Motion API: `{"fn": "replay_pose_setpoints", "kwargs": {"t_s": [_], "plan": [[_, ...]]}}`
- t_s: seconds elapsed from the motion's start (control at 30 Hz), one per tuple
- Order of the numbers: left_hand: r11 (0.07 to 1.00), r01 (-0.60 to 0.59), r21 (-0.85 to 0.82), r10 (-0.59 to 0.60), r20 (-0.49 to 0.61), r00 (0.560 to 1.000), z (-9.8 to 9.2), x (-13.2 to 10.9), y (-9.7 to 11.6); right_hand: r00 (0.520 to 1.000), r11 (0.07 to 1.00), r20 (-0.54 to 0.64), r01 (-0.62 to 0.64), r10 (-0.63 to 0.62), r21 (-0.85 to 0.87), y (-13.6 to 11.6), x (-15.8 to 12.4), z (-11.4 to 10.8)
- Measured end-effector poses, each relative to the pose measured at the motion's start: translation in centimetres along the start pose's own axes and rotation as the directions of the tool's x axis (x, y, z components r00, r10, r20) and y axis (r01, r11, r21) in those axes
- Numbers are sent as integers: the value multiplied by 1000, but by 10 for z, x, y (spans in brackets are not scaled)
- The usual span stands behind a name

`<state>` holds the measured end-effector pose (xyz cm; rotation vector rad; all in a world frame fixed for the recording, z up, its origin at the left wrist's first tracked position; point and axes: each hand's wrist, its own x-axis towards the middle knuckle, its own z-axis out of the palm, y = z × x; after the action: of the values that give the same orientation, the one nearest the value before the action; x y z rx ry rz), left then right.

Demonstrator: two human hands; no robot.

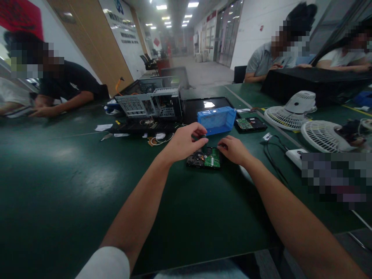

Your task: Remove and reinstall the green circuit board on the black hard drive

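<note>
A hard drive [204, 161] lies on the green table in front of me, its green circuit board facing up. My left hand [188, 142] is closed above its far side, thumb and fingers around a short dark tool [205, 146] that looks like a screwdriver. The tool points down at the drive; its tip is too small to make out. At the drive's far right corner, the fingers of my right hand [232, 148] are pinched against the edge. Just behind both hands stands a blue plastic bin [217, 121].
An opened computer case [149, 104] stands at the back left beside a dark flat panel [192, 110]. A second hard drive [250, 124] lies right of the bin. White fan parts [290, 110] and a power strip [295, 157] with cables lie at right. Other people sit around the table.
</note>
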<state>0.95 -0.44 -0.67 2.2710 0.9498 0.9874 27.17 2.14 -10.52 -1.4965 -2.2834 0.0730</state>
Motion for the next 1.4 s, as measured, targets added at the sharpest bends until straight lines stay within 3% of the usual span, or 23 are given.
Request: {"fn": "replay_pose_setpoints", "kwargs": {"t_s": [0.63,1.03,1.4], "plan": [[995,-24,97,6,190,982,8,0,-5,995,996,82,48,-54,76,-10,1,1],[978,-76,194,42,171,984,13,0,-5,997,993,71,32,-40,110,-11,1,5],[979,-106,176,77,164,983,16,1,-6,998,995,56,-6,0,103,-13,1,6]]}}
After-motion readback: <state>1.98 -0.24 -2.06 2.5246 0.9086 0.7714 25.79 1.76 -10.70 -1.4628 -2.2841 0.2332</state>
